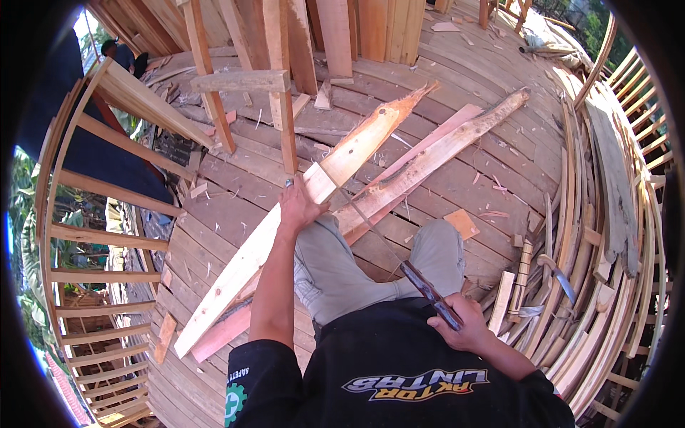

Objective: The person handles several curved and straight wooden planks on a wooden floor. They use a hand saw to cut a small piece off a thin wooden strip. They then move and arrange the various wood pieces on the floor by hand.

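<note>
Over the wooden floor point(207, 235) slants a pale plank point(349, 150). Right of the plank lies a bark-edged slab point(442, 160). A long-bladed tool point(423, 284) reaches over the plank, its dark handle gripped in the right hand point(464, 321). The left hand point(300, 207) rests on the plank, grasping nothing visible.
</note>
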`<state>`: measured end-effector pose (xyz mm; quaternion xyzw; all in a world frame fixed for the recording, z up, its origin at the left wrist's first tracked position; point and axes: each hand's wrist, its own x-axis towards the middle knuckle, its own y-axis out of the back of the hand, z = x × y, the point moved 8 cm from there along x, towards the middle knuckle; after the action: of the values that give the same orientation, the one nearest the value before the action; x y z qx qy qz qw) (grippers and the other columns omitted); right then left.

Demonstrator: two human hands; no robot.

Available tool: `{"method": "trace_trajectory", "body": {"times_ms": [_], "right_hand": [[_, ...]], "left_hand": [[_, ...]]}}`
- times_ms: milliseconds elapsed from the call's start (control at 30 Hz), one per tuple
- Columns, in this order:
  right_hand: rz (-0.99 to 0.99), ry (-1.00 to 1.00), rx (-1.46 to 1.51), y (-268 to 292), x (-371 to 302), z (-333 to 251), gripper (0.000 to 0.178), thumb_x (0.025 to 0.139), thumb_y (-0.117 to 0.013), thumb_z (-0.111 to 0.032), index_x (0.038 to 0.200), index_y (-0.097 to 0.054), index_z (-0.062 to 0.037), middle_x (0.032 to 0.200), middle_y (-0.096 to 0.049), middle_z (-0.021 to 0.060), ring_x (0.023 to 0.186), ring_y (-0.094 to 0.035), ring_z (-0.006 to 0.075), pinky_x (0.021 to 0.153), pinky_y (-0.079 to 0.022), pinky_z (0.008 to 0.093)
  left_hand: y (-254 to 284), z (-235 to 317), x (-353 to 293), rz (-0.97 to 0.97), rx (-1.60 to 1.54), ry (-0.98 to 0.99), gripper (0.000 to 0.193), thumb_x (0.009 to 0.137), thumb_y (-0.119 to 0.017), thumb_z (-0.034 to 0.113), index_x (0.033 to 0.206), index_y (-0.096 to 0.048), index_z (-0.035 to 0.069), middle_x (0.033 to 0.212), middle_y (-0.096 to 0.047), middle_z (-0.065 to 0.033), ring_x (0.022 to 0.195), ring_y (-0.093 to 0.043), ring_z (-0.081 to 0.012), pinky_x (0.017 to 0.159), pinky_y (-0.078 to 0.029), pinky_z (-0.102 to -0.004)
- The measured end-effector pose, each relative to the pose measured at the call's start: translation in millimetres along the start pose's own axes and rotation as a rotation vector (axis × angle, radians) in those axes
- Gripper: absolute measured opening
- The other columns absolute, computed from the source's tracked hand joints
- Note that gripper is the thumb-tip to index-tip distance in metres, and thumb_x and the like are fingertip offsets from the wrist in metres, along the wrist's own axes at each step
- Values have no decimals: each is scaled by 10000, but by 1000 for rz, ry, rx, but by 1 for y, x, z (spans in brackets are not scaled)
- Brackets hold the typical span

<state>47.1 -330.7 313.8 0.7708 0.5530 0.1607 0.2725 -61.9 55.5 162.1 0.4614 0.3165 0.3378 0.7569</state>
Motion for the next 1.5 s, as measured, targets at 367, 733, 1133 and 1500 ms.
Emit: {"method": "trace_trajectory", "body": {"times_ms": [367,733,1133,1500], "right_hand": [[39,45,40,-29,49,5,337,829,-791,-249,915,-546,-34,630,-568,111,558,-626,319,481,-462,384],[80,72,25,-40,75,9,300,844,-769,-224,861,-535,-37,612,-561,136,533,-608,346,475,-457,409],[102,96,38,-46,68,17,313,862,-752,-242,852,-514,-38,607,-569,158,565,-620,380,480,-471,427],[59,117,-45,-30,7,28,322,865,-748,-299,876,-558,-39,674,-607,146,536,-619,340,496,-481,425]], "left_hand": [[3,6,-3,38,21,7,875,616,-844,390,1270,-418,-3,1211,-556,-227,1191,-519,-385,1010,-378,-506],[1,9,4,50,13,-33,969,611,-836,367,1365,-374,-29,1213,-584,-249,1170,-538,-405,1020,-366,-515],[-7,4,9,55,-1,-8,899,615,-832,384,1304,-406,-7,1214,-564,-241,1163,-533,-391,999,-376,-503],[-6,-2,3,70,27,-21,880,622,-828,394,1284,-416,-13,1212,-574,-248,1136,-558,-386,961,-398,-508]]}}
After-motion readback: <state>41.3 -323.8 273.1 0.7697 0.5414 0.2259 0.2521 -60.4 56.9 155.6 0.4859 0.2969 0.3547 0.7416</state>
